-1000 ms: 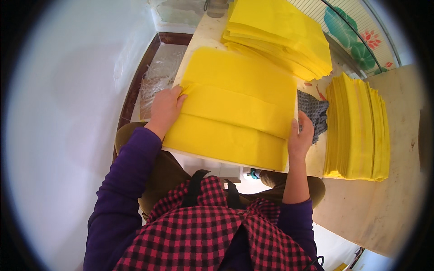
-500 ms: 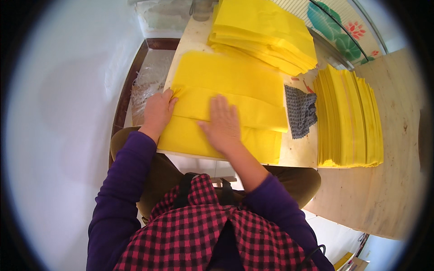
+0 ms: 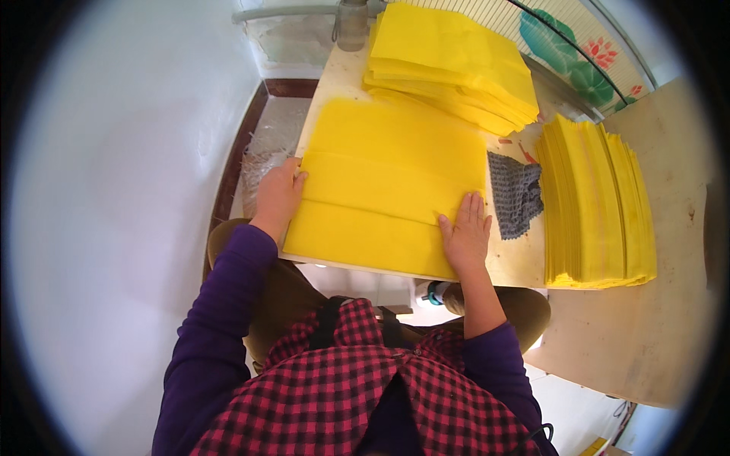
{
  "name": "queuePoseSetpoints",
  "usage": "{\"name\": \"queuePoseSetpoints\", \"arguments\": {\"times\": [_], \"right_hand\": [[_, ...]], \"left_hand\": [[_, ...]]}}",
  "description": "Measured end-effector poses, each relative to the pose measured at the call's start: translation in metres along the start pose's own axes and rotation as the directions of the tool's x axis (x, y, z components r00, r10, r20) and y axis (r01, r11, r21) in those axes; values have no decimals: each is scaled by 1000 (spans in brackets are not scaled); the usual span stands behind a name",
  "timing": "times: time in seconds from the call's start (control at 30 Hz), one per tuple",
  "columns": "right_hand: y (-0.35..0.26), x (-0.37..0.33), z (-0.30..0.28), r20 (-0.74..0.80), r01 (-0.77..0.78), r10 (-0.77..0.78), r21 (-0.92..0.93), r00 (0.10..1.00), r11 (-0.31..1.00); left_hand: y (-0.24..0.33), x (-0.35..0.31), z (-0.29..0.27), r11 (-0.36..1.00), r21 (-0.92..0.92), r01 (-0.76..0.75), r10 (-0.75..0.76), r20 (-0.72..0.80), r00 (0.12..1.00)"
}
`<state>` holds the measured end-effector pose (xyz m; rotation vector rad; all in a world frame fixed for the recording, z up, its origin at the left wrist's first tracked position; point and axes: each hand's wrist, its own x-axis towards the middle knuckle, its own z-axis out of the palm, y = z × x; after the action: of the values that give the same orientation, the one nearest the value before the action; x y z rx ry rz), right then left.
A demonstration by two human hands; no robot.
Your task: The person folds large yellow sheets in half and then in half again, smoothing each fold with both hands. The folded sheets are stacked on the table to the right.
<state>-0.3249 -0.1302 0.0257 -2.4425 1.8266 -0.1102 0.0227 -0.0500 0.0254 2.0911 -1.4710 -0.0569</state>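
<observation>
A large yellow sheet [image 3: 388, 182] lies folded in overlapping layers on the light wooden table [image 3: 525, 262]. My left hand [image 3: 277, 194] rests at the sheet's left edge, its fingers curled onto the fold. Flat on the sheet's lower right corner is my right hand [image 3: 465, 234], palm down with the fingers spread. Neither hand lifts anything.
A stack of folded yellow sheets [image 3: 449, 64] sits at the back. Another neat pile of yellow sheets [image 3: 597, 201] stands to the right. A grey knitted cloth [image 3: 515, 194] lies between the sheet and that pile. A white wall [image 3: 114, 190] is at the left.
My right hand slid from the sheet's middle back to its lower right corner. The left hand stayed at the left edge.
</observation>
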Motion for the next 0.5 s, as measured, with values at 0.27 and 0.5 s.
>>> {"name": "queuePoseSetpoints", "arguments": {"times": [0.27,0.5], "right_hand": [[0,-2,-1,-16,2,-2,-4,1000,1000],[4,-2,1,-4,33,-34,-29,999,999]], "left_hand": [[84,-16,4,865,-306,-397,353,-190,916],[195,-46,82,916,-255,-310,385,340,858]]}}
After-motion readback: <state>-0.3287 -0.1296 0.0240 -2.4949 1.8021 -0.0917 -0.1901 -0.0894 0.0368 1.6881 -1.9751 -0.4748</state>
